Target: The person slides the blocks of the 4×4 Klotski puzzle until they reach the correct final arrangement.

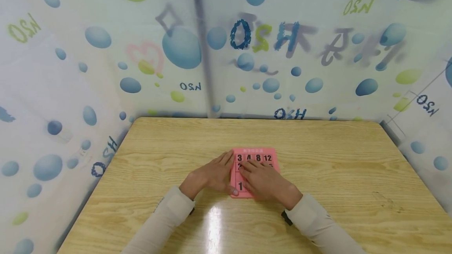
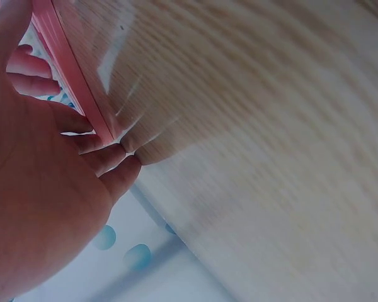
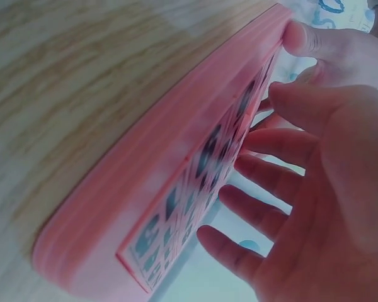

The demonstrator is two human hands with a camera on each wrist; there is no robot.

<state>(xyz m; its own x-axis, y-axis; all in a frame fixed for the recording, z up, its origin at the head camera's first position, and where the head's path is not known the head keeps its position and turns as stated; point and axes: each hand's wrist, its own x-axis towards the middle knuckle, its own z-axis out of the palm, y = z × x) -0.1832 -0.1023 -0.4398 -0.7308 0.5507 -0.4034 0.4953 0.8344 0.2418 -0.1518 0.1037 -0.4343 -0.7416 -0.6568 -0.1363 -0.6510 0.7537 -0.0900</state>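
Observation:
A pink number slide puzzle (image 1: pixel 255 150) lies flat on the wooden table, its black-numbered tiles partly covered by fingers. My left hand (image 1: pixel 219 173) rests along its left side, fingers fairly straight against the edge. The left thumb (image 3: pixel 296 38) presses on the near left corner. Over the tiles lies my right hand (image 1: pixel 263 179), its fingers extended and spread. Its fingertips reach the middle rows, though the right wrist view does not show clearly which tiles they touch. In the top row 3, 4, 8 and 12 can be read; a 1 shows near the lower left.
The wooden table (image 1: pixel 335 160) extends around the puzzle on all sides. Behind and beside it hangs a pale wall covering (image 1: pixel 318 54) with blue and green dots and lettering. A bright reflection lies on the table's near part.

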